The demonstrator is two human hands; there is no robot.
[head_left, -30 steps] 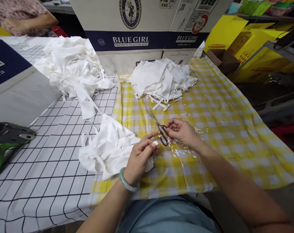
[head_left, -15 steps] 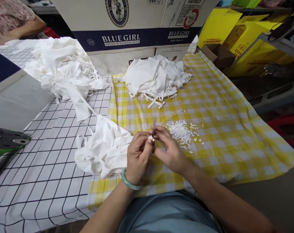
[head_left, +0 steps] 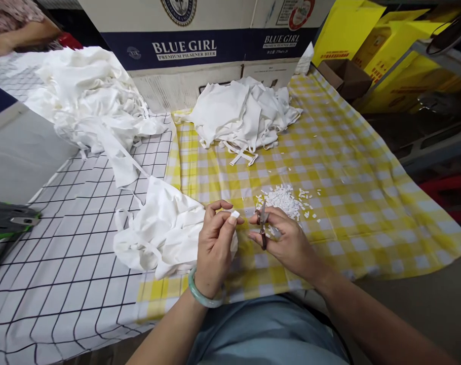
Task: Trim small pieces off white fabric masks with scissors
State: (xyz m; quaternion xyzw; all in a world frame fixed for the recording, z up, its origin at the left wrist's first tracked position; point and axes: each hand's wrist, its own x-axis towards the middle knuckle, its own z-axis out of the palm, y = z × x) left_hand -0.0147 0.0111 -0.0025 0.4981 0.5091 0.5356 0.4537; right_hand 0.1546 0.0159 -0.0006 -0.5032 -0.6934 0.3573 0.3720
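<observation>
A white strappy garment [head_left: 167,218] lies bunched on the checked cloth, its right end running under my left hand [head_left: 217,241]. Thumb and forefinger of that hand pinch a small white fabric end [head_left: 235,214], whose tip sticks up. A little to the right, my right hand [head_left: 293,246] has its thumb and fingers in the handles of small dark scissors [head_left: 263,225]. The blades point up and away, apart from the white end. Just behind the right hand, small white snippets [head_left: 285,198] are heaped on the yellow checked cloth [head_left: 352,218].
Two piles of white garments, one at the back left [head_left: 89,96] and one in the middle [head_left: 241,111], lie before a big beer carton [head_left: 200,56]. A grey and green tool [head_left: 12,218] is at the left edge. Another person's arm [head_left: 25,38] shows top left.
My right hand has drawn the scissors away to the right from the white fabric end. My left hand stays nearly in place, still pinching it. The view has tipped down slightly.
</observation>
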